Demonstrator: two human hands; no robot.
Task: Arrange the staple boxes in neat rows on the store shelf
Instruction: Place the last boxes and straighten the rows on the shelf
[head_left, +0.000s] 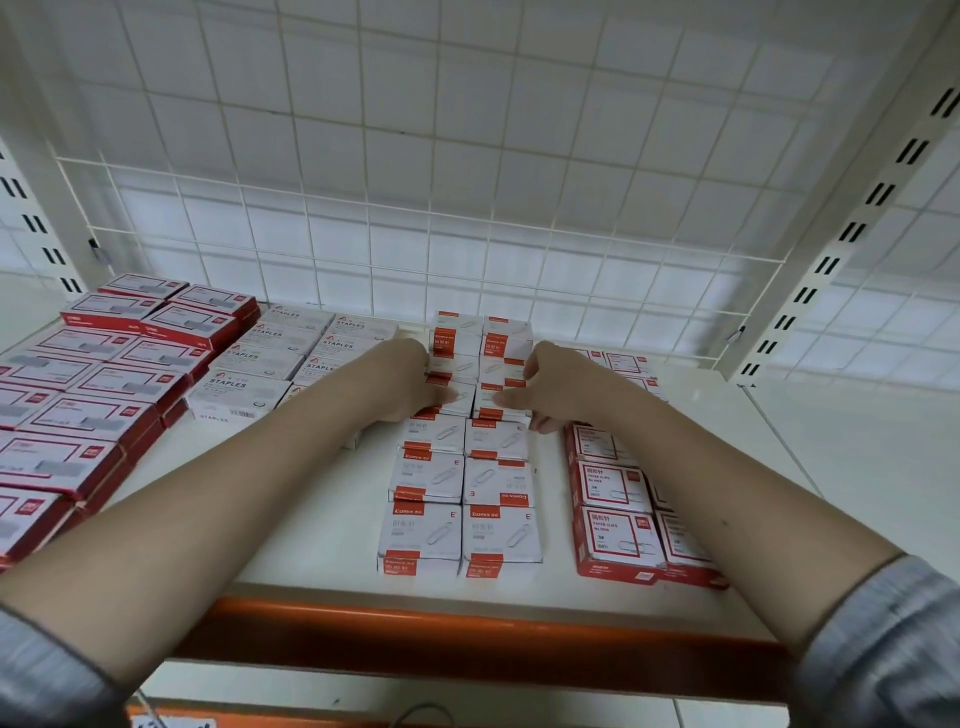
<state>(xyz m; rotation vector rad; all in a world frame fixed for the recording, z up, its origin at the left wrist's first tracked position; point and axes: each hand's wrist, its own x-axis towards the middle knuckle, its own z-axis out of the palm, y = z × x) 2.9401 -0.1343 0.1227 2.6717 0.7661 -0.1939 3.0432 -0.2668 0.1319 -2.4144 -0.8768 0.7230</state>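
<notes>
Two columns of small white-and-orange boxes (460, 483) run from the shelf's front edge toward the back, stacked higher at the rear. My left hand (408, 382) grips the left side of the middle boxes (457, 397), fingers curled round them. My right hand (545, 387) grips the right side of the same group, thumb pointing left across a box top. Both forearms stretch over the white shelf (322, 514). White boxes marked STAPLES (244, 387) lie in rows to the left of my left arm.
Red-and-white flat boxes (78, 415) fill the shelf's left part in stacked rows. Red-bordered paper clip boxes (615, 540) stand right of the columns, partly under my right arm. A white wire grid (415, 249) backs the shelf. An orange rail (467, 634) edges the front.
</notes>
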